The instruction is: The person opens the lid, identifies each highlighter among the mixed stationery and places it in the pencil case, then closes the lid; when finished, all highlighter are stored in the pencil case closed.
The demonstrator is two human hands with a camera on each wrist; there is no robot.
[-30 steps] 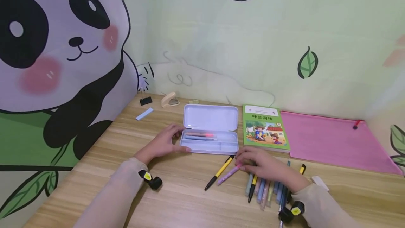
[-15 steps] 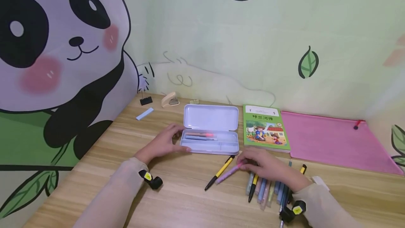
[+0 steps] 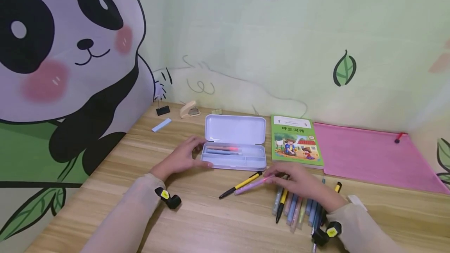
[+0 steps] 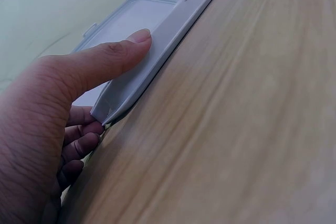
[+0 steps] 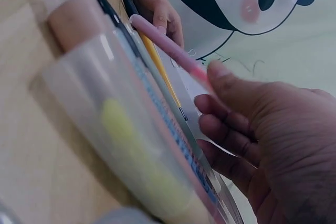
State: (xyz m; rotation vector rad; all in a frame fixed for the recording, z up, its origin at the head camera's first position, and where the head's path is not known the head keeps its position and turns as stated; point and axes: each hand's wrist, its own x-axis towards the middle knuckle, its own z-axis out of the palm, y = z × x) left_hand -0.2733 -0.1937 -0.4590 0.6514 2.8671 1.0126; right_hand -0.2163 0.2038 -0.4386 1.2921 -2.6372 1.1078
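A white pencil case (image 3: 235,130) lies with its lid up in the head view, a few pens (image 3: 223,150) in its back compartment. My left hand (image 3: 183,157) holds the case's left end, thumb on the front wall and fingers round the corner, as the left wrist view shows. Right of the case, my right hand (image 3: 299,180) pinches the pink end of a purple highlighter-like pen (image 5: 170,48) between thumb and fingers. Close beside that pen is a yellow-and-black pen (image 3: 242,184) on the table. Below the right hand lie several more pens (image 3: 291,214), partly covered by it.
Behind the right hand are a green book (image 3: 297,143) and a pink zip pouch (image 3: 369,155). A stapler (image 3: 190,109), a black binder clip (image 3: 163,110) and a light-blue strip (image 3: 161,125) sit at the back left. A patterned wall stands behind the table.
The purple pen in my right hand has swung to a flatter angle, its far end moving left. The yellow-and-black pen has turned the same way. My left hand stays on the case.
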